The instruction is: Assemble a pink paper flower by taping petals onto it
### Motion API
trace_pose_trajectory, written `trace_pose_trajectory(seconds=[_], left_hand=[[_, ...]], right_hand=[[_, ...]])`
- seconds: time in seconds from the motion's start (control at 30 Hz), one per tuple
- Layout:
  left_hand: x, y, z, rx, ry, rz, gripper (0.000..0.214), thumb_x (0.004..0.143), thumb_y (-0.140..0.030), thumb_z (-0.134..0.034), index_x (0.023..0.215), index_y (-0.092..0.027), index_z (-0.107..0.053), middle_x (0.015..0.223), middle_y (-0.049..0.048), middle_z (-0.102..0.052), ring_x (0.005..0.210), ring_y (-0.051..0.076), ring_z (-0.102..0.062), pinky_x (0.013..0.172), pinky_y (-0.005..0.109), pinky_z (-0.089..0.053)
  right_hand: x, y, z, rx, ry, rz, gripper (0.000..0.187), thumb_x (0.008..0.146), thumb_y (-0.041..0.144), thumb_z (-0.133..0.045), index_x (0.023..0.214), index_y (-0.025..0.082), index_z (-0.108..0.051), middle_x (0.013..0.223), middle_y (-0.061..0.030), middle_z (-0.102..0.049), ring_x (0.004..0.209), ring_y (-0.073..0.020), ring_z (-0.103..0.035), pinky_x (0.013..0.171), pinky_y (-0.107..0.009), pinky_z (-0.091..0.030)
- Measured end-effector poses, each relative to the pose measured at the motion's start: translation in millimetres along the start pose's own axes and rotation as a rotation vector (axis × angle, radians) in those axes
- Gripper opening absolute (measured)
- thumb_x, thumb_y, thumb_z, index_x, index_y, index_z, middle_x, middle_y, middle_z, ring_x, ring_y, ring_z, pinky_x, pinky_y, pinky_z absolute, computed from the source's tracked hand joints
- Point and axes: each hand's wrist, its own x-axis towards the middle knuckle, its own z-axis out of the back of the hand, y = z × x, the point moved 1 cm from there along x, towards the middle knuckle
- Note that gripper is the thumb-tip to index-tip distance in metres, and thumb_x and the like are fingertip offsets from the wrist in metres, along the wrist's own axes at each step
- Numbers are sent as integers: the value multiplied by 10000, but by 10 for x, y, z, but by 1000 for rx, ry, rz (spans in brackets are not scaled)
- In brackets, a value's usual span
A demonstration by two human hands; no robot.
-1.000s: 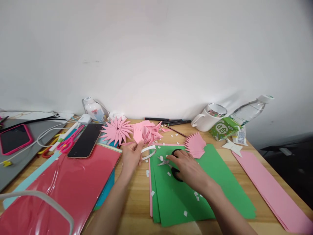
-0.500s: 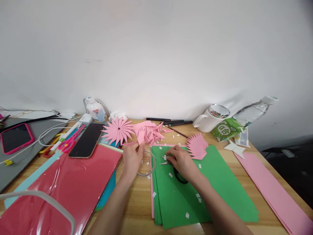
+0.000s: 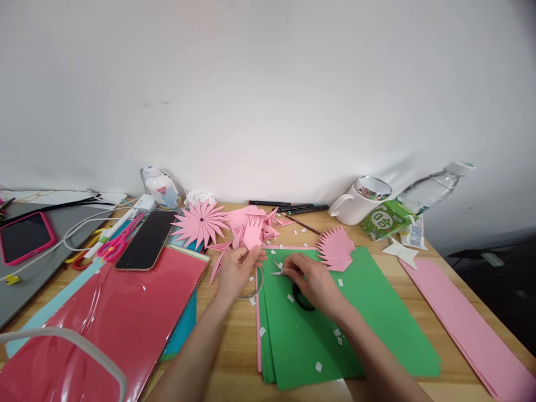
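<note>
My left hand (image 3: 237,271) pinches a pink folded-paper fan (image 3: 253,233) by its base, its pointed tips facing the wall. It is held up in front of a heap of loose pink paper pieces (image 3: 239,219). Over the green paper stack (image 3: 377,312), my right hand (image 3: 312,276) is closed around the middle of a pair of scissors. Their slightly parted blades (image 3: 277,273) stick out past the fingertips, and a black handle loop (image 3: 302,299) shows below the palm. The fingers hide the pivot; whether they also pinch something small is unclear.
A pink paper starburst (image 3: 201,220) and a larger pink fan (image 3: 336,249) lie nearby. White paper bits are scattered about. Markers (image 3: 288,205), a mug (image 3: 358,201) and a bottle (image 3: 435,187) stand or lie at the back. A phone (image 3: 146,241) rests left, near pink scissors (image 3: 121,239).
My left hand has moved right and slightly nearer, bringing the pink fan toward the green paper. My right hand and the scissors have shifted slightly toward the wall.
</note>
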Motion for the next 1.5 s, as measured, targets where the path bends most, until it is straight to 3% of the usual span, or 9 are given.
trace_pose_trajectory(seconds=[0.2, 0.33, 0.47, 0.73, 0.93, 1.13, 1.33, 1.5], left_hand=[[-29, -5, 5, -139, 172, 139, 365, 750, -458, -638, 731, -96, -683, 749, 118, -728, 652, 201, -693, 596, 283, -548], [-54, -44, 20, -196, 266, 168, 364, 749, -457, -645, 718, -95, -671, 758, 125, -730, 638, 200, -696, 542, 252, -528], [-66, -61, 35, -269, 316, 162, 349, 756, -439, -648, 705, -94, -676, 694, 108, -721, 607, 187, -692, 519, 230, -514], [-63, -56, 42, -273, 201, 135, 314, 754, -416, -660, 720, -104, -672, 719, 95, -731, 604, 179, -692, 514, 231, -525], [-48, -42, 26, -254, 119, 125, 312, 742, -421, -667, 718, -110, -686, 703, 84, -728, 590, 186, -688, 507, 248, -535], [-54, -43, 9, -286, 53, 60, 304, 733, -416, -676, 703, -114, -694, 783, 101, -738, 537, 178, -678, 468, 246, -516], [-14, -139, 37, -479, -124, 24, 308, 622, -409, -765, 670, -114, -690, 671, 93, -730, 515, 174, -663, 442, 218, -455], [-7, -198, 54, -565, -132, 1, 303, 566, -397, -805, 649, -123, -707, 664, 76, -726, 488, 146, -639, 419, 197, -409]], right_hand=[[75, 31, 175, 547, -7, -153, 232, 818, 408, -544, 736, 191, -530, 682, 1, -551, 606, -144, -542, 566, -274, -486], [256, 284, 462, 717, -40, -50, 228, 795, 412, -590, 756, 191, -545, 726, 6, -527, 644, -124, -525, 576, -258, -509], [441, 509, 653, 740, -79, 50, 204, 763, 369, -646, 819, 188, -572, 821, -14, -567, 749, -142, -563, 639, -271, -520], [587, 645, 592, 459, 23, 129, 166, 821, 310, -551, 721, 182, -586, 819, -33, -595, 782, -153, -536, 612, -253, -467], [629, 641, 546, 672, 137, 91, 291, 860, 363, -507, 637, 176, -518, 606, 21, -525, 554, -101, -504, 530, -233, -446], [580, 689, 533, 781, -103, 170, 200, 794, 330, -635, 681, 169, -602, 596, 20, -575, 561, -100, -527, 535, -224, -434], [567, 692, 485, 578, 68, 204, 136, 820, 265, -593, 726, 169, -618, 694, 4, -613, 630, -106, -535, 563, -216, -436], [629, 624, 441, 535, 165, 124, 153, 848, 231, -507, 717, 166, -553, 680, 15, -546, 606, -96, -507, 553, -212, -450]])
